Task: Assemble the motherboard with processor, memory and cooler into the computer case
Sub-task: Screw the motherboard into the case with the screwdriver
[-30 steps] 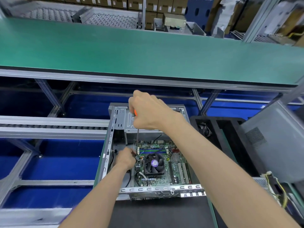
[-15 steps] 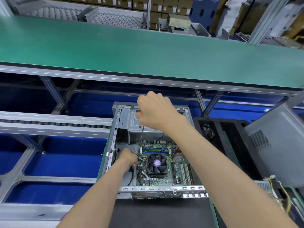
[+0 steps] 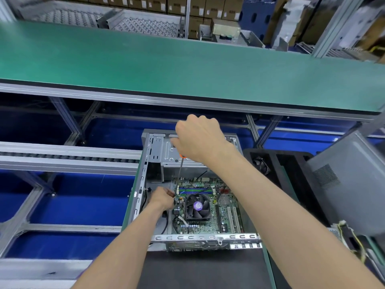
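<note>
An open grey computer case (image 3: 143,184) lies flat in front of me. Inside it sits the green motherboard (image 3: 224,213) with a black cooler fan (image 3: 196,206) and memory sticks (image 3: 195,191). My right hand (image 3: 200,140) grips the orange handle of a screwdriver (image 3: 179,176), held upright above the case. Its thin shaft runs down to the board's left edge beside the fan. My left hand (image 3: 161,198) is down inside the case at that edge, fingers pinched around the screwdriver's tip.
A long green conveyor belt (image 3: 187,65) runs across behind the case. Aluminium roller rails (image 3: 68,157) lie to the left over blue flooring. A black foam tray (image 3: 279,170) and a grey side panel (image 3: 350,182) stand at the right. Cardboard boxes are stacked far behind.
The view has drifted slightly, and my right hand with the screwdriver sits a little further right. My left hand stays at the board's left edge.
</note>
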